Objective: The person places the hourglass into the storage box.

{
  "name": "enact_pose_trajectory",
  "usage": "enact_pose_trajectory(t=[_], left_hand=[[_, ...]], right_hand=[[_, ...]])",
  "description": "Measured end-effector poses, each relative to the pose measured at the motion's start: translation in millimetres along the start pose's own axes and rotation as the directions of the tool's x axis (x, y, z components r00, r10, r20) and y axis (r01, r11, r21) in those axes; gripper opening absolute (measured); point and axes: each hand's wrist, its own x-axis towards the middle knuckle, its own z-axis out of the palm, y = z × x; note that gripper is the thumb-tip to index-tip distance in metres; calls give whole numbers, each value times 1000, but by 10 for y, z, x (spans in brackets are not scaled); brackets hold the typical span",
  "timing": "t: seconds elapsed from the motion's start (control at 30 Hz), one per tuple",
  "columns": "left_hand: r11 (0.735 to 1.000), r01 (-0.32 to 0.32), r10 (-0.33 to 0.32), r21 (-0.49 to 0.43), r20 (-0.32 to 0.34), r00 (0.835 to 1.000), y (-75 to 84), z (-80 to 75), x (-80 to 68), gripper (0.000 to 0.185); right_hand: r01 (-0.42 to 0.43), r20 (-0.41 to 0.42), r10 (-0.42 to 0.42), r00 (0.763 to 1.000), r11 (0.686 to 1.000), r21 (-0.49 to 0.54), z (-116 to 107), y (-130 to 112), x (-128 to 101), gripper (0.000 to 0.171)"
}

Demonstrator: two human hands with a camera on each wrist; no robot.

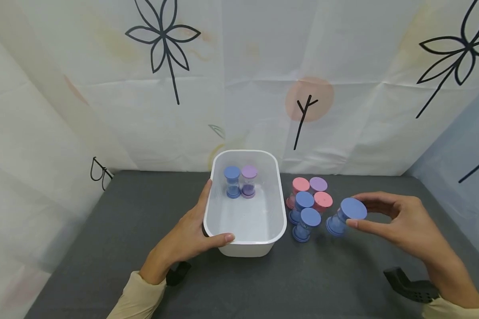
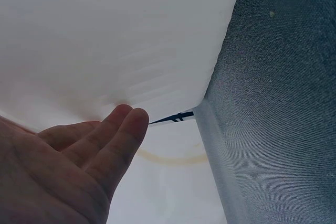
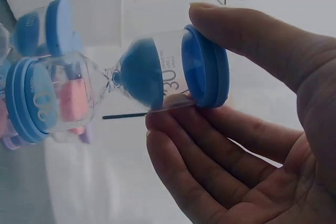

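Currently the right hand (image 1: pixel 399 226) pinches a blue sand timer (image 1: pixel 345 217) by its top cap between thumb and fingers, tilted, just right of the cluster of timers (image 1: pixel 309 204) on the grey table (image 1: pixel 104 248). The left hand (image 1: pixel 191 235) grips the near-left rim of the white tub (image 1: pixel 277 230), thumb curled over the edge. Inside the tub stand a blue timer (image 1: pixel 232 181) and a purple timer (image 1: pixel 249 181), side by side.

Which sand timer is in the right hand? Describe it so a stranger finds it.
Start at the white tub on the grey table; a cluster of timers stands right of it. Further right, the right hand pinches a blue timer, the only tilted one.
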Motion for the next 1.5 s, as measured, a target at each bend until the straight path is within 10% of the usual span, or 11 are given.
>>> enact_pose_trajectory(t=[0.8,1.5], left_hand=[[1000,-9,9,7,0,1000,4,-6,0,125],[999,-22,23,-33,21,1000,-19,-4,21,123]], right_hand=[[179,-16,-179,984,975,131,11,-981,546,43],[59,218,-177,960,887,458,985,-1278,1234,42]])
